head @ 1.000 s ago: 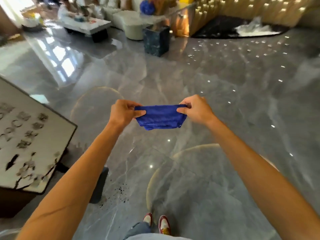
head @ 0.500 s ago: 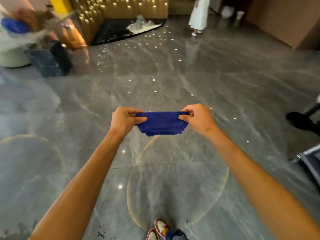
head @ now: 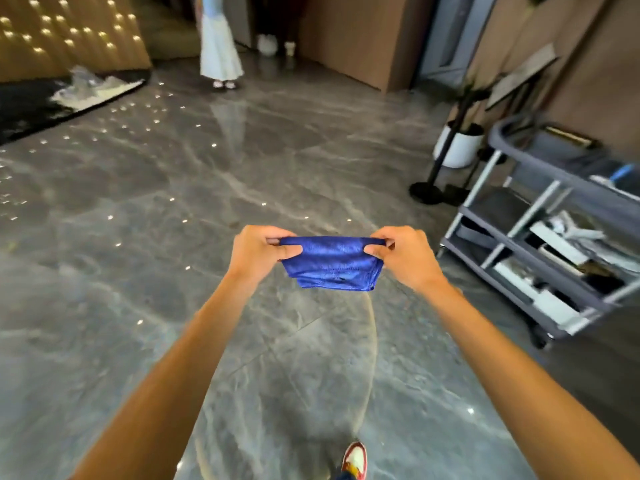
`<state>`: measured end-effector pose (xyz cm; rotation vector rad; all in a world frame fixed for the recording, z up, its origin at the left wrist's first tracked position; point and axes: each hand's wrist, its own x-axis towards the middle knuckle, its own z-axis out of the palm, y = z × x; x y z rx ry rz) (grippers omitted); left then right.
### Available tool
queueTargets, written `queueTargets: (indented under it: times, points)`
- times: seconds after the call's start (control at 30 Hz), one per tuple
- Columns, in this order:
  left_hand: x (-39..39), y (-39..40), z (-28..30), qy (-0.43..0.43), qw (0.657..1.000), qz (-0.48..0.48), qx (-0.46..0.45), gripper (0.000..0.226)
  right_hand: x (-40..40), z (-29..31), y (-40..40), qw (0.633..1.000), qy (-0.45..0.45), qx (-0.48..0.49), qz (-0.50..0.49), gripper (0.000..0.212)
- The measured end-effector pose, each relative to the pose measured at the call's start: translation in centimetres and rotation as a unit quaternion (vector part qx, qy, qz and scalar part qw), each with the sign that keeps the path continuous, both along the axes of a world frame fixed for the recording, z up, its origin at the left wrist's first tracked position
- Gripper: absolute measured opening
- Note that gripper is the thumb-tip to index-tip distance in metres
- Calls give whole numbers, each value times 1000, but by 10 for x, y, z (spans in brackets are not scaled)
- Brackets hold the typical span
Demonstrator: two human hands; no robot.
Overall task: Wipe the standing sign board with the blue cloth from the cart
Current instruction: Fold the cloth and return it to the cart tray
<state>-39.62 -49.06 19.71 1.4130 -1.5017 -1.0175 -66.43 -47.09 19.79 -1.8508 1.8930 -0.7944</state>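
A folded blue cloth [head: 331, 263], judged soft, light and limp, hangs in mid-air above the floor [head: 138, 237], its top corners pinched between thumb and curled fingers of the left hand [head: 258, 252] and right hand [head: 403, 254].

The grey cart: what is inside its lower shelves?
The grey cart holds white, flat, box-like items on its lower shelves; blur hides what they are. The shelves' right part is cut off by the frame.
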Motion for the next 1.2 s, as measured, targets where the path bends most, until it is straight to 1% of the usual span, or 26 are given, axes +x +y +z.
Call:
queueTargets:
  times: [0.13, 0.2, 0.3, 0.4, 0.53, 0.63, 0.7, 0.8, 0.93, 1.2]
  points:
    - [-68, -28, 6, 11, 997, -72, -6, 32, -64, 3, 4, 998, -4, -13, -57, 3]
    - [-102, -42, 8, 23, 994, -105, 4, 31, -95, 5, 3, 996, -11, -9, -82, 4]
    - [-153, -62, 10, 25, 990, -142, 13, 23, -140, 6, 2, 993, -18, -10, -117, 8]
    - [-201, -80, 12, 24, 985, -169, 16, 23, -182, 7, 2, 989, -31, -11, -143, 7]
    - [-259, -98, 13, 30, 980, -195, 17, 23, -230, 13, 2, 985, -20, -17, -170, 9]
    - [-298, -108, 14, 38, 974, -221, 17, 27, -263, 18, 2, 981, -16, -17, -192, 7]
    - [-323, -114, 16, 39, 970, -238, 15, 26, -284, 18, 4, 977, -20, -21, -211, 6]
    - [-358, -124, 17, 44, 964, -263, 20, 24, -311, 18, 6, 972, -24, -17, -233, 11]
    - [-401, -141, 16, 36, 955, -294, 23, 26, -344, 17, 3, 965, -30, -13, -260, 6]
    - [-487, -204, 11, 42, 934, -354, 18, 23, -403, 17, -32, 946, -10, -18, -325, 7]
